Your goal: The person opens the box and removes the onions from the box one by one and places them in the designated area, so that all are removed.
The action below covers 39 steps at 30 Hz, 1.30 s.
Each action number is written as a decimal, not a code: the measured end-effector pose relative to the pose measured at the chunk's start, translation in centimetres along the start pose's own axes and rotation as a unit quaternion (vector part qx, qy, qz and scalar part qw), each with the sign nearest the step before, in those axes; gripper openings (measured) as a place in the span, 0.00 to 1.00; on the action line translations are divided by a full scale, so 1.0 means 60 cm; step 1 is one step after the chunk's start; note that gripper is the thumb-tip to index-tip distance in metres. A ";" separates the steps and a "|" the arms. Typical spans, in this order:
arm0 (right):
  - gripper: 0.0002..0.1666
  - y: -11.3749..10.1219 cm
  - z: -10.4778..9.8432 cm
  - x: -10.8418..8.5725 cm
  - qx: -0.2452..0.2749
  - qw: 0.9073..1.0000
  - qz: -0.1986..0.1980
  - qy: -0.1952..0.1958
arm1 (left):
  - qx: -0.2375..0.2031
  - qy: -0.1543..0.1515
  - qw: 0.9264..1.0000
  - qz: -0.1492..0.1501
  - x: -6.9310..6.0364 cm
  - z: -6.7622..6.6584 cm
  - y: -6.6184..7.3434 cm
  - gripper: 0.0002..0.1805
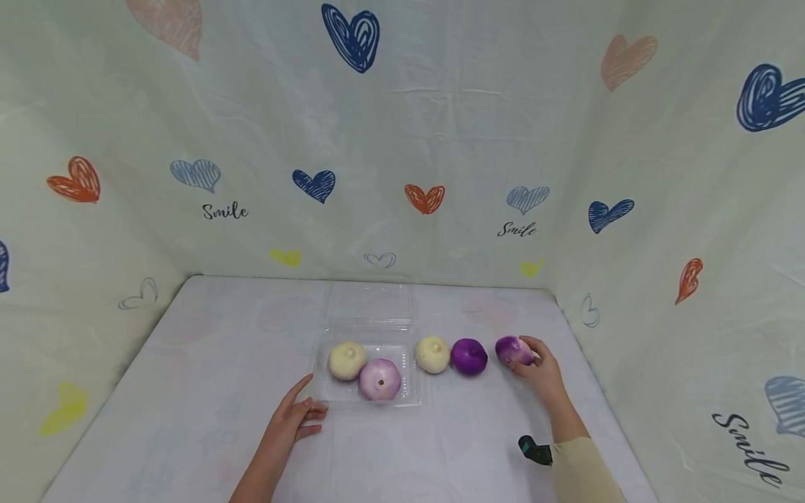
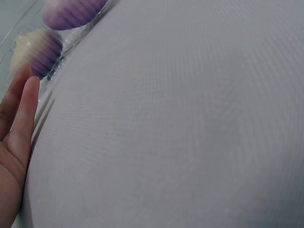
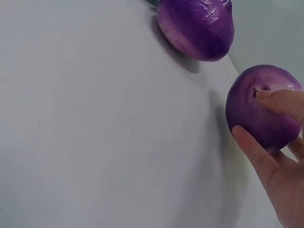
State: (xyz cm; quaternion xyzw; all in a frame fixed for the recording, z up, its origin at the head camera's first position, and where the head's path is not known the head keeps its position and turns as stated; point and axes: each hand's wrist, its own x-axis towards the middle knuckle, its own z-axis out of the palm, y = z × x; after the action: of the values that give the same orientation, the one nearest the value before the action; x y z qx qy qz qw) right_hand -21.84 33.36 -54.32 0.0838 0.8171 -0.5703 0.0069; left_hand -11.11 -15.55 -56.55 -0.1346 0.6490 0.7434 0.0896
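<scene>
In the head view, my right hand (image 1: pixel 544 372) grips a purple-and-white onion (image 1: pixel 510 348) at the right of the row, its thumb and fingers round the sides. The right wrist view shows this onion (image 3: pixel 259 111) with a shadow on the cloth beside it. A dark purple onion (image 1: pixel 469 357) sits to its left, next to a cream-white onion (image 1: pixel 432 355). Left of these stands a clear plastic clamshell box (image 1: pixel 411 403), holding another cream-white onion (image 1: pixel 346 360) and a pale purple onion (image 1: pixel 380 379). My left hand (image 1: pixel 295 416) is at the box's front left corner with loosely extended fingers.
The box's clear lid (image 1: pixel 367 302) lies folded back toward the rear wall. A white cloth covers the table (image 1: pixel 207 377). Heart-printed curtains (image 1: pixel 465 140) rise at the back and both sides. A dark strap-like object (image 1: pixel 534 450) shows by the right sleeve.
</scene>
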 end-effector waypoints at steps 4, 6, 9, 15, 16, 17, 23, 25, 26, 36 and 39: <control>0.37 0.004 0.005 0.000 -0.016 1.000 0.013 0.015 | 0.001 0.000 1.000 -0.002 0.000 0.000 0.000 0.28; 0.36 0.004 0.008 -0.001 -0.020 0.999 0.017 0.019 | -0.001 0.001 1.000 -0.002 0.001 0.000 0.000 0.27; 0.35 0.002 0.012 -0.003 -0.009 1.000 0.012 0.023 | -0.003 0.002 1.000 -0.002 0.001 -0.001 0.000 0.27; 0.31 0.011 0.021 -0.008 0.030 0.997 -0.040 0.050 | 0.002 0.002 1.000 -0.003 0.000 0.000 0.001 0.28; 0.30 0.013 0.023 -0.009 0.033 0.997 -0.050 0.057 | 0.002 0.002 1.000 -0.003 0.000 0.000 0.001 0.28; 0.29 0.015 0.024 -0.011 0.039 0.995 -0.060 0.063 | 0.003 0.002 1.000 -0.003 -0.001 0.000 0.001 0.28; 0.21 0.022 0.034 -0.016 0.063 0.991 -0.076 0.090 | 0.000 0.004 1.000 -0.002 0.000 0.000 0.000 0.28; 0.21 0.021 0.036 -0.016 0.061 0.991 -0.063 0.099 | -0.003 0.004 1.000 -0.001 0.001 -0.001 0.000 0.27; 0.21 0.020 0.037 -0.017 0.062 0.991 -0.056 0.102 | -0.004 0.005 1.000 -0.001 0.001 -0.001 -0.001 0.27; 0.26 0.013 0.043 -0.024 0.045 0.995 -0.012 0.093 | 0.003 0.005 1.000 -0.004 0.000 0.001 0.000 0.27; 0.33 0.014 0.040 -0.029 0.036 0.997 -0.011 0.074 | 0.001 0.006 1.000 -0.003 0.000 0.001 0.000 0.27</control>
State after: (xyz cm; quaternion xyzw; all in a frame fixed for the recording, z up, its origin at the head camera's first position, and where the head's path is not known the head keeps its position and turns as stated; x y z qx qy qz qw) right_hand -20.21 31.16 -55.74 0.1168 0.7949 -0.5920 -0.0634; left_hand -11.13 -15.52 -56.54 -0.1411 0.6501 0.7414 0.0884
